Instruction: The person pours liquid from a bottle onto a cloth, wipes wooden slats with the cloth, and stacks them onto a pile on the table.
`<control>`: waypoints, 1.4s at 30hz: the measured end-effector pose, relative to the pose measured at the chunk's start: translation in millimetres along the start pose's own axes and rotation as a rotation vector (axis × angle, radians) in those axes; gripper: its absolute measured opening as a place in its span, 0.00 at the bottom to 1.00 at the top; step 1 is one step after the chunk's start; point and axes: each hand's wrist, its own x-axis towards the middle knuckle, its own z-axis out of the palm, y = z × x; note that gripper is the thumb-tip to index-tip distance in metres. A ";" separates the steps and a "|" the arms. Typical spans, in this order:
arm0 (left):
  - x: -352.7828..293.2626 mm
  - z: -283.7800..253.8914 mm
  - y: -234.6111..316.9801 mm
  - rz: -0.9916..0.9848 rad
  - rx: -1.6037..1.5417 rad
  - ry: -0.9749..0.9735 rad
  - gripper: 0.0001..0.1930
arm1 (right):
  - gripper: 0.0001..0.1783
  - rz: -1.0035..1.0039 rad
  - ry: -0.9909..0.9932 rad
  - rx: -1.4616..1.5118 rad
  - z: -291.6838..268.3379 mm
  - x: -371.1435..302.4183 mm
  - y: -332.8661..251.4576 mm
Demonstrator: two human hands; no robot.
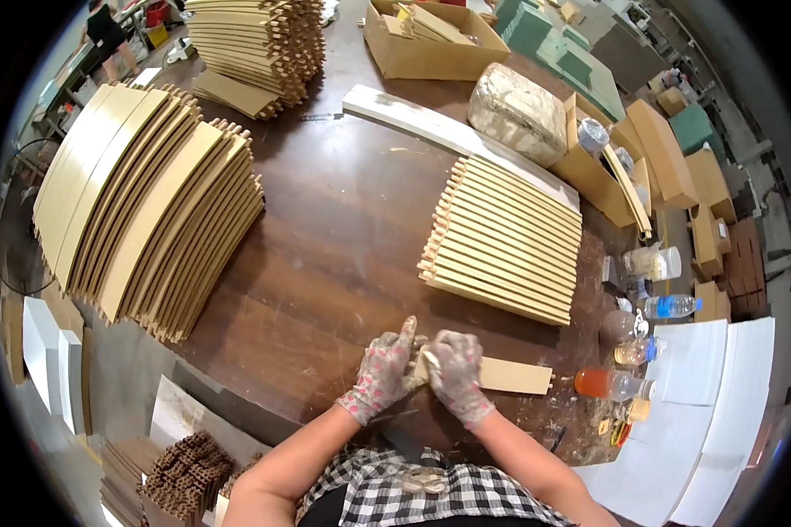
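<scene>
The slat (516, 376) runs left to right, jutting rightward past the clenched right hand (456, 372), left hand (383, 371) gripping its left end.

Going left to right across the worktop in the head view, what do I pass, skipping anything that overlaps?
Large stack of curved slats → gloved left hand → gloved right hand → bottle of orange liquid.

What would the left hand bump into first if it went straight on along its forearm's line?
Beyond the slat the left hand seems to touch, probably the right hand, close beside it; one view leaves unclear whether it would pass over or under.
</scene>
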 end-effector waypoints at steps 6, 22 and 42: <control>1.5 -6.8 -5.4 -0.011 0.070 -0.037 0.51 | 0.07 0.036 0.086 -0.044 -0.1 -17.9 20.3; 5.2 -8.1 -12.5 0.152 0.142 0.001 0.50 | 0.06 0.280 0.294 0.022 -31.8 -76.2 98.3; 7.0 -7.9 18.6 0.221 0.322 -0.113 0.41 | 0.08 0.379 0.465 -0.112 -91.1 -126.1 121.4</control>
